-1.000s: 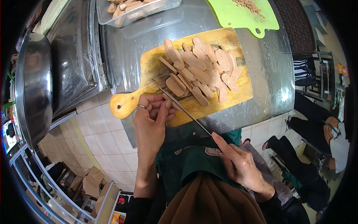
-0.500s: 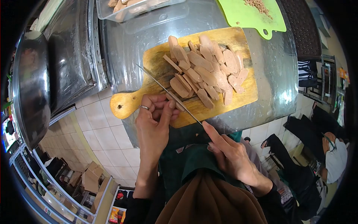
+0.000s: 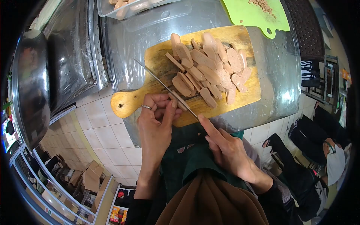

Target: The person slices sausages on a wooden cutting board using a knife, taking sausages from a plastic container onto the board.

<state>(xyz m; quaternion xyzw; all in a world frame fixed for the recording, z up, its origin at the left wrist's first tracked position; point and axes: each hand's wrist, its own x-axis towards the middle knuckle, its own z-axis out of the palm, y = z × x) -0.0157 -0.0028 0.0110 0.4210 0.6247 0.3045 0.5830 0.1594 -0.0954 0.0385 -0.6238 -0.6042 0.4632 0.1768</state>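
A long thin knife (image 3: 157, 79) lies across the left part of the wooden board (image 3: 153, 56), its tip toward the upper left. My right hand (image 3: 228, 152) is wrapped round its handle, with the index finger stretched along the blade. My left hand (image 3: 157, 116), a ring on one finger, pinches a small brown piece (image 3: 182, 106) against the board, right beside the blade. Many flat pinkish-brown slices (image 3: 208, 73) are heaped on the middle and right of the board.
At the top stands a clear plastic tub (image 3: 150, 8) with more brown pieces. A green cutting board (image 3: 258, 18) with small crumbs lies at the upper right of the metal table (image 3: 277, 75). People in dark clothes (image 3: 296, 176) are at the right.
The knife and my right hand have shifted slightly up and to the left. My left hand keeps nearly the same place and pinch.
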